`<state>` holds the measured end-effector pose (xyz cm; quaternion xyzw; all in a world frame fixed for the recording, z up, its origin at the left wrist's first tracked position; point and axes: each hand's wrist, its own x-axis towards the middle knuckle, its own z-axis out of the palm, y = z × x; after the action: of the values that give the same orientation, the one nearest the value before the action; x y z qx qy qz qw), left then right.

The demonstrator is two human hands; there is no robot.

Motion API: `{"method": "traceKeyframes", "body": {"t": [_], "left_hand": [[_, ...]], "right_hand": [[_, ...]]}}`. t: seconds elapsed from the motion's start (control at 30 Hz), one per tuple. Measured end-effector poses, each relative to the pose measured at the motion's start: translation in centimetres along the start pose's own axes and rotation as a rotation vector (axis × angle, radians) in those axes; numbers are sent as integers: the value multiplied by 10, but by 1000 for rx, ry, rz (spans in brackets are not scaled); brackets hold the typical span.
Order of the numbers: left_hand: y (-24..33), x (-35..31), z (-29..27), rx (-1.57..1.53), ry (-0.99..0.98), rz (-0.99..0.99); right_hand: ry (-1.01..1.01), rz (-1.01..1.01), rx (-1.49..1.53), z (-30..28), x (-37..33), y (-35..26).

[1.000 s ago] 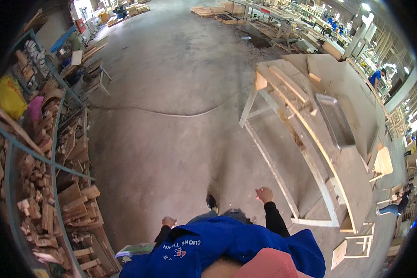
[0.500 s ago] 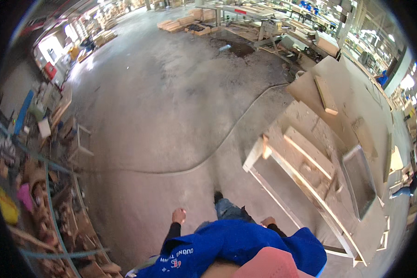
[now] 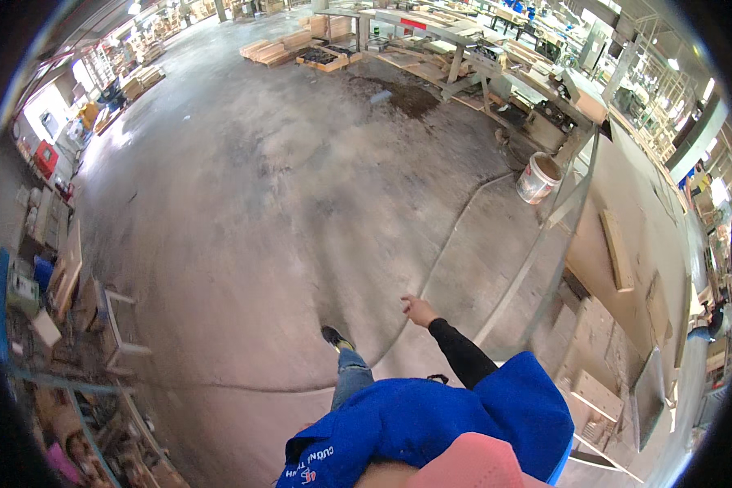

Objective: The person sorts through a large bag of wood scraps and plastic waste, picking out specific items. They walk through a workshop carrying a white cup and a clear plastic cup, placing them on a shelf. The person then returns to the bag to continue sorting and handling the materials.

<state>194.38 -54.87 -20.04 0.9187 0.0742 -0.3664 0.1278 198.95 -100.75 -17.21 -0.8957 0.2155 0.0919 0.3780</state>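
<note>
The head view lost its corners to the dark fisheye rim, and the blue jacket [image 3: 431, 419] hid the floor close below the fingers. The left hand could not be made out, so whether its fingers were open or closed could not be told. The right forearm's upper part was covered by the jacket, leaving a black sleeve [image 3: 464, 354] in sight. Wood pieces in the rack [image 3: 98, 435], far left of and below the fingers, were too blurred to tell apart.

The right hand [image 3: 420, 311] hung over the floor [image 3: 244, 220], its fingers loosely parted, partly stretched, and empty. They touched nothing. Nearest was a hose [image 3: 451, 236] on the floor, which passed behind the fingers in the picture and curved away to their lower left. Beyond them, to the right, stood a white bucket [image 3: 535, 185]. Farther right of the fingers, the surface [image 3: 638, 191] carried a long board [image 3: 617, 250] and a metal tray [image 3: 649, 400], both clear of the hand.
</note>
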Motion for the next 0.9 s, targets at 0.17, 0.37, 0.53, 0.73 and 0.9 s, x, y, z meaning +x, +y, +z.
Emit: {"method": "traceKeyframes", "body": {"t": [0.17,0.37,0.53,0.73,0.9], "left_hand": [[84,170,-134,332,90,393],[206,364,-331,-61,122,500],[319,486,-439,-318,127,440],[372,588,-527,-97,51,297],[402,674,-585,-503,-52,16]], "right_hand": [[-42,207,-213,21,84,14],[-484,456,-168,43,206,-32],[-430,715,903,51,362,-76],[-524,1042,760,-54,637,-219],[-630,167,1685,-154,860,-320]]}}
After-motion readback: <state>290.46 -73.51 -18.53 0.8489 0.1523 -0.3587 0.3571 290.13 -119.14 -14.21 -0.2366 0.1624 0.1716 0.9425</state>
